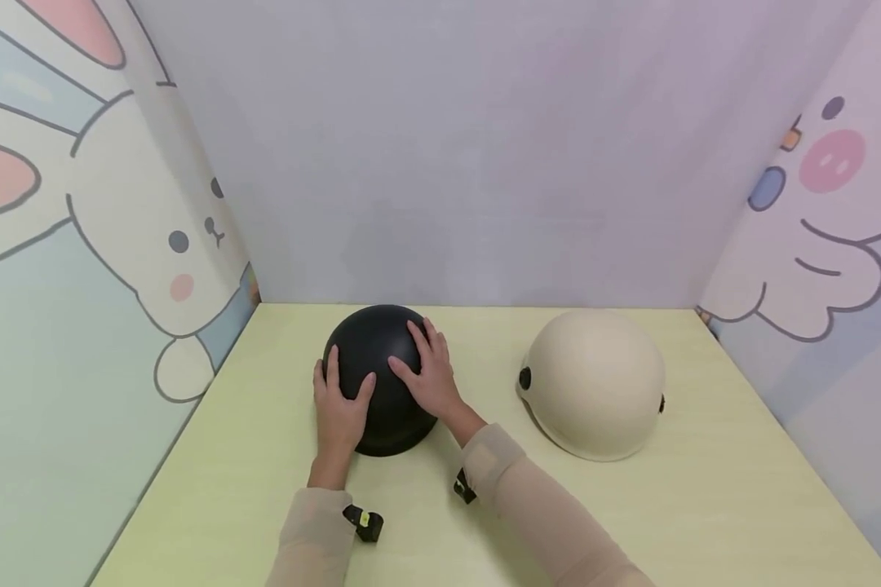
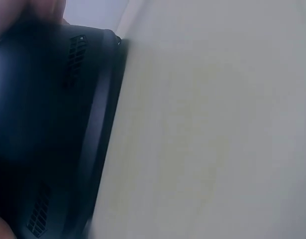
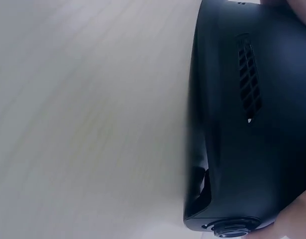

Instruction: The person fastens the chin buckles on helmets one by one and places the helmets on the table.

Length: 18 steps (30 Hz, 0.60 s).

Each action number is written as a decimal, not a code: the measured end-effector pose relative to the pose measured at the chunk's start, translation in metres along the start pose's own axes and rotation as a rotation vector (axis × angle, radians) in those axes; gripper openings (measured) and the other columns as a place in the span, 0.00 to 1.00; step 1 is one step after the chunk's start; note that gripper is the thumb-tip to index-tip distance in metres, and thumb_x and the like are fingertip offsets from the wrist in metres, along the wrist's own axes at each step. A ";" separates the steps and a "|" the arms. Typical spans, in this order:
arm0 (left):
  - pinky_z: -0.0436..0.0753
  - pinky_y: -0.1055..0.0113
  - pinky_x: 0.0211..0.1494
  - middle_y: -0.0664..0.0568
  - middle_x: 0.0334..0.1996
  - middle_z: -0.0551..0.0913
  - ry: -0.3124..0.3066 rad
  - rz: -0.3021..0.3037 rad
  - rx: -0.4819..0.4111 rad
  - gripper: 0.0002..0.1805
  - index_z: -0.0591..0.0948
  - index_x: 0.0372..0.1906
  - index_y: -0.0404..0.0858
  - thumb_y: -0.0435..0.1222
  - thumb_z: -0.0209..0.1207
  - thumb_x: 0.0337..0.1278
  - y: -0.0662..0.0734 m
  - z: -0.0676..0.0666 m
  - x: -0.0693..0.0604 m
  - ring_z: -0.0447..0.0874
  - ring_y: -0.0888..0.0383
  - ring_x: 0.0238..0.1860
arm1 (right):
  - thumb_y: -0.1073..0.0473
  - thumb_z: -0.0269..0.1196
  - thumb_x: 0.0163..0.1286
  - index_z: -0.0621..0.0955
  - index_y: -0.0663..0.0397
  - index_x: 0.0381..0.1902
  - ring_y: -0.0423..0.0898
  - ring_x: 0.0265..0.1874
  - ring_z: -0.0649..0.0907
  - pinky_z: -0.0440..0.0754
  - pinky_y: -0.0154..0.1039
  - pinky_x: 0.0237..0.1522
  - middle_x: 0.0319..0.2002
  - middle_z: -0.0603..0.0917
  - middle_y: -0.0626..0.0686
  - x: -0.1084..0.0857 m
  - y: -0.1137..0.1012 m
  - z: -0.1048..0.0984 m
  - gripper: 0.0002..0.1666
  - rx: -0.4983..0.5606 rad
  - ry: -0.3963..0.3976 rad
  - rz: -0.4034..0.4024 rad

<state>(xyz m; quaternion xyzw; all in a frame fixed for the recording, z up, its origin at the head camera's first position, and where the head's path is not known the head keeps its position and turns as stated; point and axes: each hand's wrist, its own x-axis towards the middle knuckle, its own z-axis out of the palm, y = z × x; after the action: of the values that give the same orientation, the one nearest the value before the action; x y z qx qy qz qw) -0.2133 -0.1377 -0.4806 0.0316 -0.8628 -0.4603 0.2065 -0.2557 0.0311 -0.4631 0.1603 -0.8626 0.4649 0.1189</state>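
A glossy black helmet sits dome up on the pale yellow table, left of the middle. My left hand grips its left side, thumb and fingers spread round the shell. On the right side my right hand holds it the same way, with the thumb on the dome. The left wrist view shows slotted vents on the helmet near its rim. In the right wrist view the helmet shows another vent and a round fitting by the edge. Its inside is hidden.
A cream helmet with black side knobs rests dome up to the right on the table. A grey-white back wall and cartoon-printed side walls bound the table. Small black devices are strapped at both wrists.
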 end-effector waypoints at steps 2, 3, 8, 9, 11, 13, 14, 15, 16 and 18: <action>0.54 0.34 0.65 0.36 0.75 0.45 0.013 0.009 0.002 0.46 0.51 0.78 0.49 0.54 0.60 0.62 0.000 0.000 0.001 0.48 0.33 0.71 | 0.34 0.56 0.69 0.57 0.42 0.77 0.61 0.74 0.44 0.50 0.73 0.61 0.77 0.46 0.52 0.001 -0.001 0.000 0.44 0.007 -0.007 -0.002; 0.54 0.34 0.65 0.35 0.74 0.45 0.019 0.014 0.003 0.46 0.52 0.78 0.49 0.54 0.60 0.62 0.000 0.000 0.002 0.48 0.33 0.71 | 0.34 0.55 0.69 0.57 0.42 0.77 0.61 0.74 0.44 0.50 0.73 0.61 0.77 0.46 0.52 0.002 -0.001 0.000 0.45 0.004 -0.010 -0.001; 0.54 0.35 0.65 0.34 0.74 0.46 0.026 0.020 -0.012 0.46 0.52 0.78 0.48 0.55 0.60 0.62 -0.002 0.002 0.002 0.48 0.32 0.71 | 0.33 0.54 0.70 0.55 0.42 0.78 0.60 0.74 0.43 0.51 0.73 0.60 0.77 0.44 0.52 0.004 -0.002 -0.003 0.45 -0.032 -0.040 0.012; 0.54 0.34 0.65 0.35 0.74 0.45 0.022 0.013 -0.011 0.46 0.51 0.78 0.48 0.55 0.60 0.62 -0.002 0.001 0.002 0.48 0.32 0.71 | 0.33 0.53 0.71 0.53 0.42 0.78 0.60 0.74 0.42 0.51 0.72 0.61 0.77 0.43 0.53 0.003 -0.002 -0.005 0.45 -0.044 -0.060 0.018; 0.54 0.34 0.65 0.36 0.75 0.43 0.009 0.005 0.000 0.46 0.51 0.78 0.49 0.55 0.59 0.62 -0.001 0.000 0.001 0.46 0.33 0.72 | 0.34 0.50 0.73 0.51 0.43 0.79 0.58 0.74 0.42 0.49 0.71 0.62 0.77 0.42 0.54 0.002 -0.002 -0.010 0.45 -0.068 -0.104 0.034; 0.53 0.34 0.65 0.36 0.75 0.42 -0.001 0.012 0.033 0.45 0.51 0.78 0.48 0.55 0.57 0.64 0.002 -0.003 0.001 0.44 0.33 0.72 | 0.34 0.47 0.74 0.49 0.44 0.79 0.57 0.74 0.42 0.48 0.68 0.64 0.77 0.42 0.55 0.000 -0.001 -0.018 0.44 -0.093 -0.142 0.050; 0.51 0.33 0.65 0.37 0.75 0.41 -0.007 0.022 0.057 0.44 0.51 0.78 0.48 0.56 0.56 0.64 0.005 -0.005 0.001 0.43 0.33 0.72 | 0.35 0.46 0.75 0.49 0.44 0.79 0.56 0.74 0.43 0.48 0.67 0.65 0.77 0.42 0.55 -0.002 -0.001 -0.023 0.43 -0.100 -0.154 0.060; 0.50 0.32 0.65 0.37 0.76 0.41 -0.015 0.036 0.087 0.44 0.51 0.78 0.48 0.56 0.55 0.65 0.009 -0.007 0.001 0.42 0.33 0.72 | 0.36 0.45 0.76 0.49 0.44 0.79 0.55 0.74 0.43 0.47 0.66 0.66 0.77 0.43 0.55 -0.004 -0.001 -0.028 0.41 -0.114 -0.162 0.070; 0.48 0.30 0.64 0.37 0.76 0.41 -0.027 0.053 0.121 0.43 0.51 0.78 0.47 0.56 0.54 0.66 0.014 -0.008 0.002 0.40 0.33 0.73 | 0.37 0.45 0.77 0.51 0.45 0.79 0.56 0.74 0.44 0.47 0.65 0.66 0.77 0.44 0.56 -0.005 0.000 -0.033 0.40 -0.126 -0.162 0.072; 0.44 0.28 0.63 0.37 0.76 0.42 -0.057 0.087 0.194 0.42 0.52 0.78 0.45 0.58 0.51 0.67 0.027 -0.011 0.003 0.37 0.33 0.73 | 0.38 0.44 0.78 0.53 0.46 0.78 0.57 0.74 0.46 0.48 0.65 0.66 0.77 0.46 0.56 -0.009 0.002 -0.044 0.38 -0.163 -0.165 0.080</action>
<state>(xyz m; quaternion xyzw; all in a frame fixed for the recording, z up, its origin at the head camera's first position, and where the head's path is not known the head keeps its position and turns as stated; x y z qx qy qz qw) -0.2080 -0.1320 -0.4527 0.0007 -0.9094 -0.3661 0.1976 -0.2456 0.0700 -0.4440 0.1531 -0.9100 0.3831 0.0415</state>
